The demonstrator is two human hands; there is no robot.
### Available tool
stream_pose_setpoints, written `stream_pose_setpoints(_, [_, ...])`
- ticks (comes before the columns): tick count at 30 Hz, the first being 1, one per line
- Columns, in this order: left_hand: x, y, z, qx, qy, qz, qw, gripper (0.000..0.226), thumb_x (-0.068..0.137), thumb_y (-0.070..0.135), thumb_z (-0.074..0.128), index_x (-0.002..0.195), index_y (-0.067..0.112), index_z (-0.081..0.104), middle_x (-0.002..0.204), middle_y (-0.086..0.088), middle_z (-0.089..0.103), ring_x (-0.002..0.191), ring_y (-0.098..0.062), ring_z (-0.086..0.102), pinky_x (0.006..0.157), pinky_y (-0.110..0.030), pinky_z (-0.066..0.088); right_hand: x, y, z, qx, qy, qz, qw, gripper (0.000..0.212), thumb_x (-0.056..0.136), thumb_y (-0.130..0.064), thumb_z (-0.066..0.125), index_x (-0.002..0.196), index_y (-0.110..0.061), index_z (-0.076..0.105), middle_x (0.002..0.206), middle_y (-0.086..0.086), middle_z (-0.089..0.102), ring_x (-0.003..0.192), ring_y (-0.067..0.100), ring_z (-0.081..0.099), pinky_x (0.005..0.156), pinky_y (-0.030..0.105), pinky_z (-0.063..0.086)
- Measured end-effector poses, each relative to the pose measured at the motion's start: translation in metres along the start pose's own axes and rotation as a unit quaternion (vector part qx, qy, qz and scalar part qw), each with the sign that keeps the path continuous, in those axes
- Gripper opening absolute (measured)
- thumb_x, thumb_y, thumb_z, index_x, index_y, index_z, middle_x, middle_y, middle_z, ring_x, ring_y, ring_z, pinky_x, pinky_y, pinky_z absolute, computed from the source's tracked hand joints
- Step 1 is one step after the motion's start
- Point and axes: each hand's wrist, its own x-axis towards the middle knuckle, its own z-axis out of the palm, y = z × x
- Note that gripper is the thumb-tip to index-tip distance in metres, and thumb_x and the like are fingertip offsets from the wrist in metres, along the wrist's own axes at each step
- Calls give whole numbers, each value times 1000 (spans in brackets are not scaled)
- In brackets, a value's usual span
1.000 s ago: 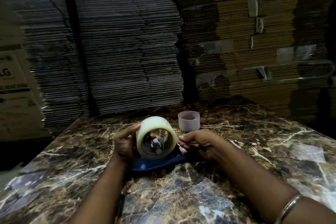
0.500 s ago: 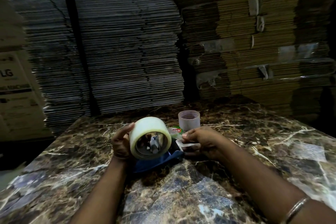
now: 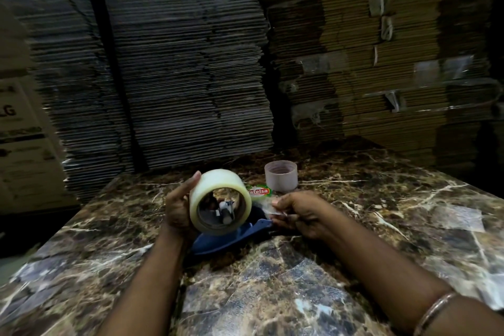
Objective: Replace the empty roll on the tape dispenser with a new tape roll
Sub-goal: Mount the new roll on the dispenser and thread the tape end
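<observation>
The left hand [image 3: 178,210] cups the far side of a fat new tape roll [image 3: 219,202], thumb up along its outer face and fingers curled behind it, gripping it firmly. The roll is milky and translucent, standing on edge with its open core turned this way, and it sits on the blue tape dispenser [image 3: 231,236], whose metal hub shows through the core. The right hand [image 3: 301,213] is pinched tight on the loose end of clear tape [image 3: 266,203] drawn off the roll, fingertips close together, knuckles low near the dispenser's blue nose. Both forearms reach in from the near edge, the right wrist wearing a thin metal bangle [image 3: 433,314]. The empty roll [image 3: 281,175], a short pale cardboard ring, stands upright just behind, apart from the hands, on the glossy brown veined marble table [image 3: 381,213]. Stacked flat corrugated cardboard [image 3: 191,63] walls in the back.
</observation>
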Motion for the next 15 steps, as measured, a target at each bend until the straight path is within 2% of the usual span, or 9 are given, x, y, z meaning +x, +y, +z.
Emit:
stream_pose_setpoints(2, [-2,0,3,7,40,20,999,39,73,35,64,73,-2,77,73,-18,74,65,-30,71,63,-35,60,0,0,-1,5,-9,-5,1000,25,92,10,52,116,16,56,80,18,63,63,22,62,43,23,56])
stream_pose_setpoints(5, [-5,-1,5,-10,43,37,998,59,94,30,37,56,4,75,57,-11,70,51,-23,68,52,-26,57,0,-1,-2,1,-31,-6,1000,17,92,9,52,106,15,60,80,17,62,64,20,57,55,24,54])
stream_pose_setpoints(7, [-9,0,9,-5,42,56,998,68,98,26,31,47,6,72,47,-5,66,43,-17,64,46,-19,53,1,0,-3,4,-42,1,999,10,92,9,52,90,12,62,80,16,62,66,19,55,63,28,50])
stream_pose_setpoints(9, [-12,1,12,-1,39,62,997,72,98,24,27,43,7,70,44,-3,64,40,-15,62,43,-17,50,3,2,-2,10,-50,5,999,14,92,9,51,83,8,62,80,14,62,67,18,56,62,25,50])
stream_pose_setpoints(11, [-12,1,13,-6,37,63,997,72,98,24,26,44,7,71,45,-3,65,41,-16,63,44,-17,51,4,2,-2,18,-57,7,998,14,92,7,52,84,7,63,80,13,64,68,17,58,56,20,53])
stream_pose_setpoints(15, [-15,2,15,-13,47,75,996,73,99,22,25,42,8,70,44,-3,64,40,-15,63,42,-17,50,9,3,-4,42,-66,15,997,8,91,5,56,93,8,63,84,16,64,69,18,58,52,20,55])
